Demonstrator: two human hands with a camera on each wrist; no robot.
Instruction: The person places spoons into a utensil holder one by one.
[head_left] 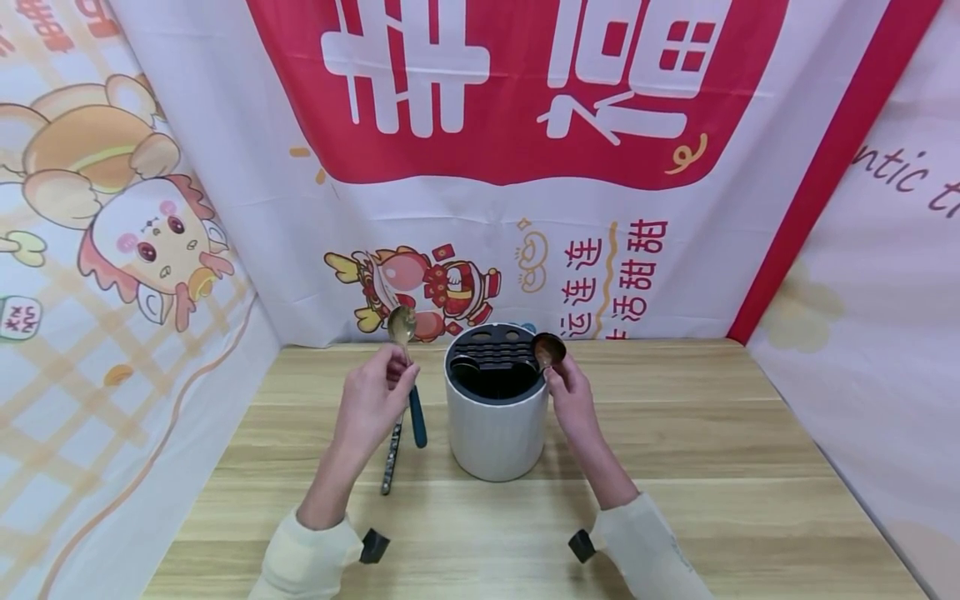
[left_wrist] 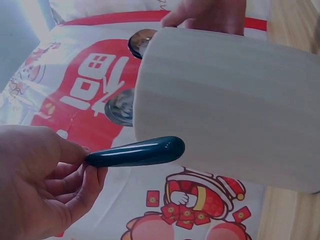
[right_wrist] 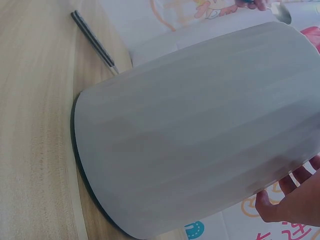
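My left hand (head_left: 378,392) pinches a spoon (head_left: 402,325) with a teal handle, its metal bowl up, left of the utensil holder. In the left wrist view the teal handle (left_wrist: 140,152) sticks out past my fingertips. The white utensil holder (head_left: 498,437) stands upright with a dark slotted top. My right hand (head_left: 573,404) grips its right side near the rim; in the right wrist view fingers (right_wrist: 290,186) touch the wall. Beside that hand, a dark-edged spoon bowl (head_left: 549,350) rises above the rim, and a second metal bowl (head_left: 465,364) shows at the opening.
A utensil with a dark patterned handle (head_left: 392,457) lies on the wooden table (head_left: 675,517), left of the holder. Printed cloth (head_left: 525,200) hangs behind the table and along both sides. Small black devices (head_left: 375,546) sit at both wrists.
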